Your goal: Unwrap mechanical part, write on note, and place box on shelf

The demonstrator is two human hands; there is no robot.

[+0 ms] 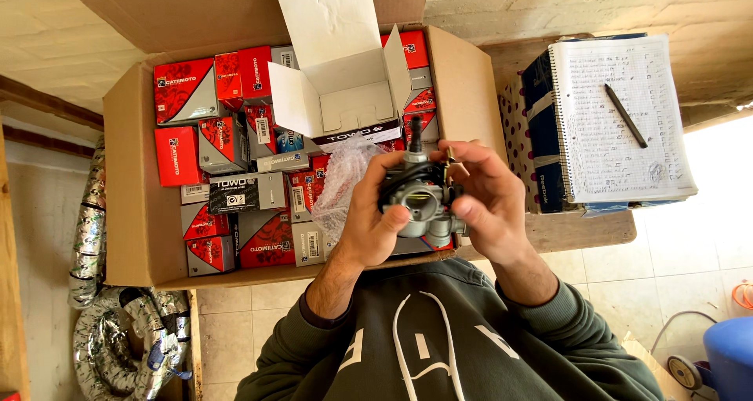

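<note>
Far out to the left of the fingers, silvery flexible ducting (98,291) lies coiled on the floor beside a big cardboard carton (129,213). The carton is packed with small red and grey boxes (227,181), and among them, just above the fingertips, a white box (341,87) stands with its flaps open. A crumpled clear plastic bag (345,177) sits right against the back of the left hand's fingers.

The left hand (369,220) is curled around the left side of a small grey metal carburettor (420,201), thumb laid across its lower front and fingers wrapped behind, grasping it firmly. The carburettor is held up between both hands, over the near edge of the carton and above the person's dark green hooded top (439,346); its round opening faces the camera and a black stem sticks up from its top, past the fingertips.

The right hand (490,205) clasps the carburettor's right side, thumb pressed on the front and fingers bent over the top, where a small brass fitting shows between them.

To the right of those fingers, well apart, a spiral notebook (620,118) lies open on a dark blue box (537,134), with a black pen (625,115) resting on the written page. Down at the far right corner sits part of a blue drum (729,354)
</note>
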